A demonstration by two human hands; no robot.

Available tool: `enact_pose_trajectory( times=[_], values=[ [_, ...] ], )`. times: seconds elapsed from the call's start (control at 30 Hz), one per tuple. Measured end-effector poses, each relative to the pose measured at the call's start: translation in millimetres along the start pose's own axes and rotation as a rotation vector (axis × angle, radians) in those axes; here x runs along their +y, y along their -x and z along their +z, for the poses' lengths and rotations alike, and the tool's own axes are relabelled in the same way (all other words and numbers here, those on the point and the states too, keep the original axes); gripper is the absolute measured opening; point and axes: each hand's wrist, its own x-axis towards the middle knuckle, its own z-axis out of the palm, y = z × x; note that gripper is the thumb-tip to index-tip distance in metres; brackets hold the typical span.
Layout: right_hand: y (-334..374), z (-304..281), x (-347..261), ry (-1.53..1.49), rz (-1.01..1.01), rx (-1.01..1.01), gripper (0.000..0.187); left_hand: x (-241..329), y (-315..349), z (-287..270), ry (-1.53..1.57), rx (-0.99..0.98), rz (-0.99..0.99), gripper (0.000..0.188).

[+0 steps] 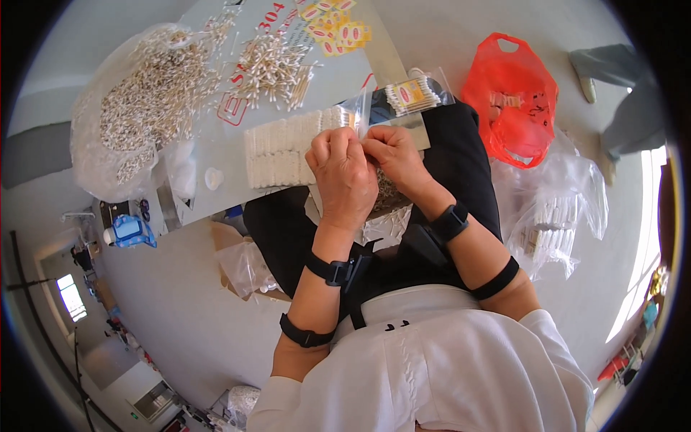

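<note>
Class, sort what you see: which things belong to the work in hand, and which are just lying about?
Likely part of the work:
- clear bag at the left hand and right hand
- loose cotton swabs
- yellow cards
- filled swab pack

Apparently lying about:
- blue packet
- red plastic bag, role unclear

Left hand (pixel 342 169) just above centre of frame: back facing camera, knuckles up, fingers curled inward. Right hand (pixel 398 160) close beside, thumb and index finger drawn together in pinch, fingertips meeting near left hand's. Left forearm (pixel 317 299) rising steeply from lower centre. Right forearm (pixel 479 252) slanting up and leftward from right of centre. Both arms bare below elbows.
</note>
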Motion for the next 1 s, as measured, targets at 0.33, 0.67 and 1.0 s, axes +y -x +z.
enact_pose_trajectory(
  times=[0.33, 0.67, 1.0],
  values=[
    [-27.0, 63.6, -143.8, 0.268, -0.255, -0.307, 0.019, -27.2, -21.9, -102.0, 0.692, 0.3, -0.38, 0.01],
    [-8.9, 61.7, -156.0, 0.166, 0.043, -0.283, 0.022, -49.6, -17.2, -109.6, 0.953, 0.201, -0.471, 0.008],
    [-9.3, 60.8, -152.7, 0.203, -0.009, -0.254, 0.018, -53.6, -20.1, -98.9, 1.04, 0.227, -0.484, 0.01]
  ],
)
